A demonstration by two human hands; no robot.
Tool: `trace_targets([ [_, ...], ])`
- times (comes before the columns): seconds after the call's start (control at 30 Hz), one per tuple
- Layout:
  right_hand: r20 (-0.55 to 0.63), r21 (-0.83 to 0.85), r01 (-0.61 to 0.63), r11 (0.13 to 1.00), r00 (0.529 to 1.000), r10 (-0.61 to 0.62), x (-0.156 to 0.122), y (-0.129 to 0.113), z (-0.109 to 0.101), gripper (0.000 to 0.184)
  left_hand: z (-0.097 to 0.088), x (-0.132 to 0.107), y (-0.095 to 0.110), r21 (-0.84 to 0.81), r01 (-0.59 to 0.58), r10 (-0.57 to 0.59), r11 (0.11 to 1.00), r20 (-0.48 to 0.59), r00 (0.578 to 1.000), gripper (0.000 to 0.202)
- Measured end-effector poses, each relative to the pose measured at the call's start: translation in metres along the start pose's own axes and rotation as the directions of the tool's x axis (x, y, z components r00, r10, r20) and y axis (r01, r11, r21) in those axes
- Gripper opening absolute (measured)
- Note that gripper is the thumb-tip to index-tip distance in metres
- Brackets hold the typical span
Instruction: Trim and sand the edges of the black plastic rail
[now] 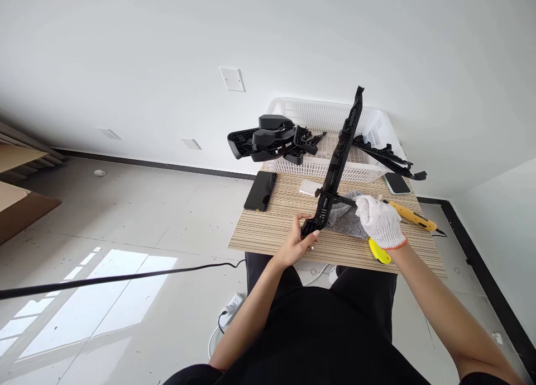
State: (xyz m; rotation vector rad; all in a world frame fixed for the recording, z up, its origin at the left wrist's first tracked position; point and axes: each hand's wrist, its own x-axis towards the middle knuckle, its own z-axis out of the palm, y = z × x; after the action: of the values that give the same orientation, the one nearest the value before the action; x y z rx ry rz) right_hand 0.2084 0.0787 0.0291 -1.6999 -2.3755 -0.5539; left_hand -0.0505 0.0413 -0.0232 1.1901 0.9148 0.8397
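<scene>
My left hand [293, 244], bare, grips the lower end of a long black plastic trim piece [340, 156], which rises tilted above the table. My right hand [379, 220], in a white knit glove with an orange cuff, is closed at the end of a thin black bar [347, 199]. That bar reaches across to the trim piece; whether it is part of it or a separate tool I cannot tell. Beneath the glove lies a grey cloth [349, 220]. A yellow-handled corded tool [412, 214] lies right of the glove, and a bright yellow utility knife [379, 251] below it.
A white plastic basket [371, 174] stands at the table's back, with black plastic parts [272, 139] over its left side and a long black part [389, 158] over its right. A black phone [260, 190], a white card [310, 188] and another phone [397, 183] lie on the wood-grain table [255, 234].
</scene>
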Motion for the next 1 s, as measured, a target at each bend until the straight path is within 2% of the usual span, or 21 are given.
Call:
trace_targets([
  [0.23, -0.095, 0.137, -0.186, 0.973, 0.975, 0.200, 0.002, -0.003, -0.002, 0.044, 0.000, 0.001, -0.001, -0.016, -0.005, 0.005, 1.000, 0.001, 1.000, 0.048],
  [0.33, -0.142, 0.170, -0.190, 0.967, 0.966, 0.215, 0.003, -0.004, -0.004, 0.045, 0.000, 0.001, -0.002, -0.017, -0.006, 0.006, 1.000, -0.001, 1.000, 0.047],
  [0.43, -0.124, 0.193, -0.214, 0.957, 0.963, 0.241, 0.005, -0.005, -0.007, 0.048, 0.000, 0.000, -0.001, -0.012, 0.002, -0.002, 1.000, -0.007, 1.000, 0.046],
  [0.5, -0.118, 0.212, -0.280, 0.936, 0.944, 0.309, 0.007, -0.006, -0.010, 0.053, 0.000, 0.000, 0.000, -0.003, 0.008, -0.008, 1.000, -0.005, 1.000, 0.046],
  [0.6, -0.170, 0.237, -0.353, 0.905, 0.902, 0.396, 0.014, -0.004, -0.013, 0.053, 0.000, 0.000, 0.000, 0.005, 0.008, -0.008, 1.000, -0.004, 1.000, 0.045],
  [0.77, -0.236, 0.253, -0.346, 0.903, 0.884, 0.404, 0.026, 0.000, -0.016, 0.043, 0.000, -0.001, 0.000, -0.013, 0.012, -0.012, 1.000, -0.011, 1.000, 0.046],
  [1.0, -0.213, 0.293, -0.321, 0.901, 0.896, 0.389, 0.032, -0.005, -0.020, 0.043, 0.001, -0.001, -0.003, -0.042, -0.002, 0.001, 0.999, -0.016, 1.000, 0.046],
])
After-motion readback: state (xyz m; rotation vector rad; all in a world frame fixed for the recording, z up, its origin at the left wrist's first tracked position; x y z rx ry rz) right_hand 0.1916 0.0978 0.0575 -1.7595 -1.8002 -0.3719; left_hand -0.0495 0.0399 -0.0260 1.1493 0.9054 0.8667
